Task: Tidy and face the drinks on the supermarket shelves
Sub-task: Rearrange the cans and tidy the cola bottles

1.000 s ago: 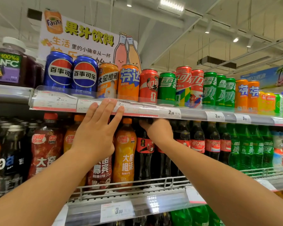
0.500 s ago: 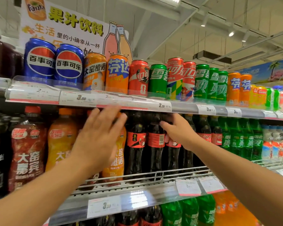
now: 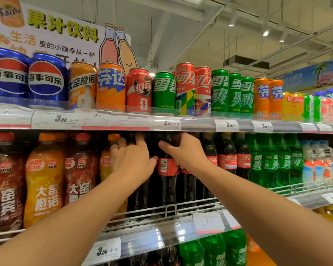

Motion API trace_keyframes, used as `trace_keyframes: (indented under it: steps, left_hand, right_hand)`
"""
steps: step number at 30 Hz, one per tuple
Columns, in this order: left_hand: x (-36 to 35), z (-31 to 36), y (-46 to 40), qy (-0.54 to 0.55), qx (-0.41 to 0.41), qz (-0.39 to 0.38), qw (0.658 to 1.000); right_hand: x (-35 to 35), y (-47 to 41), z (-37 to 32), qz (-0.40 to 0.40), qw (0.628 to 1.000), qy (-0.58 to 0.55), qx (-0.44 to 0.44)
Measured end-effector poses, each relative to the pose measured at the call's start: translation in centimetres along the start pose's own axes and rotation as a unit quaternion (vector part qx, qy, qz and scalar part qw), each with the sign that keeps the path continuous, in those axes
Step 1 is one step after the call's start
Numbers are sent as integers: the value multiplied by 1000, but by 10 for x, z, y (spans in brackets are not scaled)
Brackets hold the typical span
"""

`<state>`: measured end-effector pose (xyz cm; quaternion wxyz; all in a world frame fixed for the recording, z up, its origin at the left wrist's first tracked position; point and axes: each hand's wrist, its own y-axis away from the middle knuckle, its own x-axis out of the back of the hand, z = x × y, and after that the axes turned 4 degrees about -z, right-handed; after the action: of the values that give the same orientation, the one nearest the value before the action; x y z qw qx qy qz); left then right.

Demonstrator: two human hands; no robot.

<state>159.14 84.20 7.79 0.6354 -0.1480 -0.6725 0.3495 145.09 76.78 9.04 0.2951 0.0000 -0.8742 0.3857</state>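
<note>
Dark cola bottles with red labels stand on the middle shelf point(image 3: 161, 210) behind a wire rail. My left hand point(image 3: 133, 160) is wrapped around the upper part of one cola bottle point(image 3: 138, 194), fingers curled over its shoulder. My right hand point(image 3: 186, 152) grips the neighbouring cola bottle point(image 3: 188, 187), its thumb lying across the neck of the bottle between them. That middle cola bottle point(image 3: 166, 181) shows its barcode to the front. More cola bottles point(image 3: 227, 162) to the right face label forward.
Red and orange Dayao bottles point(image 3: 44, 179) stand to the left, green Sprite bottles point(image 3: 271, 162) to the right. Soda cans point(image 3: 138, 91) line the top shelf above price tags point(image 3: 169, 123). A low shelf holds green bottles point(image 3: 215, 250). A Fanta sign point(image 3: 46, 35) rises behind.
Both hands moved right and in from the shelf edge and orange bottles onto the cola bottles and closed around them. The view shifted right too.
</note>
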Motion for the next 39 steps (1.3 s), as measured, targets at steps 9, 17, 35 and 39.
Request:
trace_keyframes:
  steps: [9, 17, 35, 39]
  left_hand:
    - [13, -11, -8, 17, -42, -45, 998]
    - [17, -16, -7, 34, -74, -85, 993]
    - [6, -21, -7, -40, -94, -48, 994]
    - [3, -36, 15, -55, -118, 24, 991]
  right_hand:
    - [1, 2, 3, -20, 999, 0, 29]
    - [0, 1, -2, -23, 996, 80, 18]
    - [12, 5, -3, -99, 995, -22, -15]
    - [5, 25, 4, -32, 999, 5, 31]
